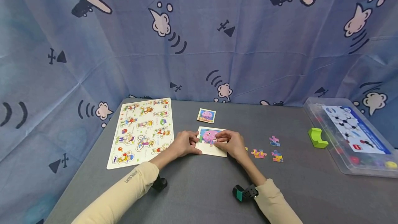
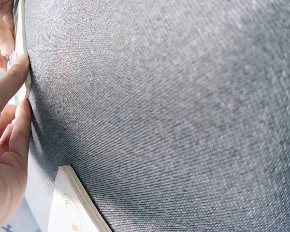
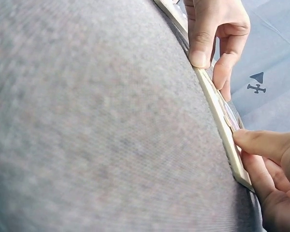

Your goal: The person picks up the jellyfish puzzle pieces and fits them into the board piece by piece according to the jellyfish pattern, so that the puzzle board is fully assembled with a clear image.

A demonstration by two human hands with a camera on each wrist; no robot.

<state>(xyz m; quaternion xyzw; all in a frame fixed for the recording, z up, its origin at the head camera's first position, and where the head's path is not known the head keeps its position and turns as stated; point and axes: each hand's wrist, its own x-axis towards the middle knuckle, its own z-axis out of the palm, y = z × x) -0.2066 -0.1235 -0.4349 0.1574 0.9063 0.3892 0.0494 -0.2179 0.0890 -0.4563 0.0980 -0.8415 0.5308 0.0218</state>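
- Gripping the left edge of a small pale puzzle board (image 1: 212, 149), the left hand (image 1: 186, 143) has its thumb at the near corner and its fingertips farther up that side.
- Curled over the board from the right, the right hand (image 1: 230, 143) brings thumb and forefinger close together on a puzzle piece (image 1: 211, 143) with pink and purple on it, at the lower part of the picture; the tips stand only slightly apart.
- The board lies flat on the grey table (image 1: 199, 189), between the two hands, its pink sea-creature picture partly covered by the right fingers.
- Just beyond the board lies a small square picture card (image 1: 206, 115) with a similar pink figure.
- Three loose pieces (image 1: 258, 153) lie right of the right hand, with a yellow sliver (image 1: 246, 149) of something mostly hidden behind that hand.
- A large white board (image 1: 143, 132) of cartoon figures lies at the left.
- A green block (image 1: 318, 138) sits at the right, just beside a clear plastic box (image 1: 354, 168) with a blue-and-white label.
- Behind the table hangs a blue curtain (image 1: 199, 51) printed with planes and clouds.
- Cream sleeves (image 1: 124, 191) cover both forearms.
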